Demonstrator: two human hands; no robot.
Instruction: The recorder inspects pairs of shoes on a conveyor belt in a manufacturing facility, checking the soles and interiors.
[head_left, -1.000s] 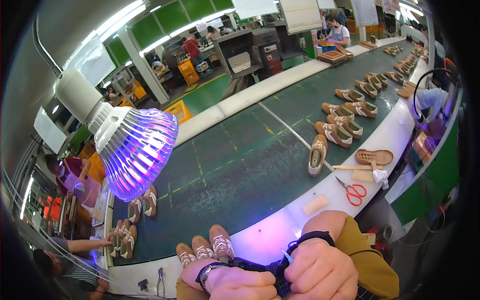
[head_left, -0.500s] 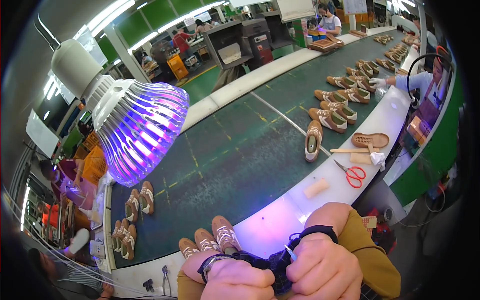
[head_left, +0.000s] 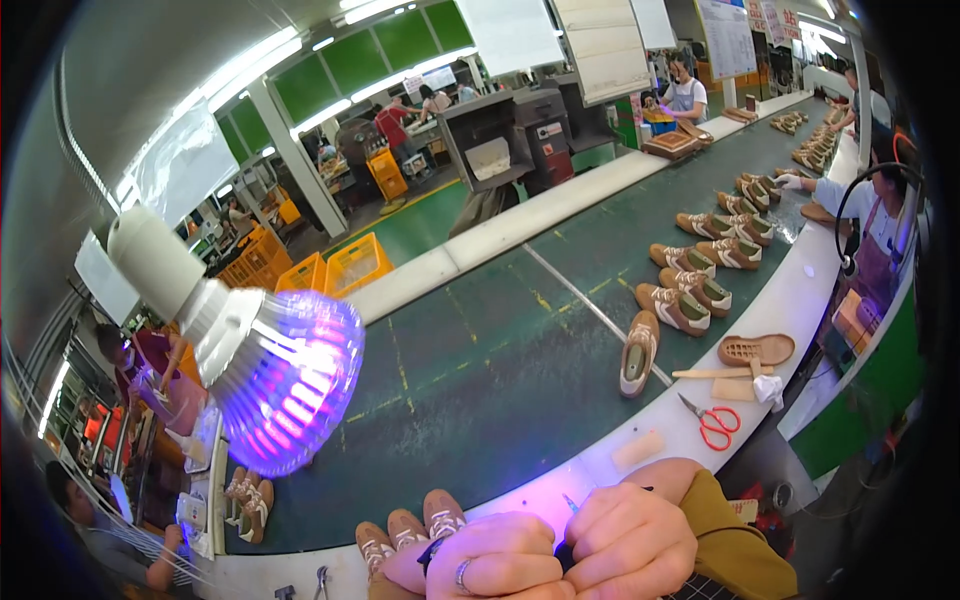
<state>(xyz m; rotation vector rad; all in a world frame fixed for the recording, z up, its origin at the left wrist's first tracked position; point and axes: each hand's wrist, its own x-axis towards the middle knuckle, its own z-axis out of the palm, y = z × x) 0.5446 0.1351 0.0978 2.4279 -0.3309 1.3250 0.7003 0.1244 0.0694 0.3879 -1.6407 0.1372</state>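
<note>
The left hand (head_left: 500, 560) and the right hand (head_left: 635, 540) are positioned side by side above the near edge of the white tabletop (head_left: 530, 495). Both are curled into fists, knuckles up, set close together. The right hand grips a slim pointed tool (head_left: 570, 503), whose tip projects from the upper left side of the fist. A dark piece (head_left: 563, 556) lies between the two fists, pinched by the left hand and touching the right; its kind cannot be told, as the fingers cover most of it.

Three brown sneakers (head_left: 405, 526) stand in a row just beyond and left of the left hand. Pliers (head_left: 321, 580) lie farther left. Just beyond the right hand is a flat beige rectangle (head_left: 638, 450); red-handled scissors (head_left: 707, 412) lie to its right. Farther out on that side are a wooden stick (head_left: 708, 374), a crumpled white cloth (head_left: 768, 390) and a brown shoe sole (head_left: 757, 349). Ahead of the hands extends a dark green belt (head_left: 490, 400), carrying more sneakers (head_left: 672, 306) toward its right side. A violet-lit lamp (head_left: 290, 380) hangs ahead and left.
</note>
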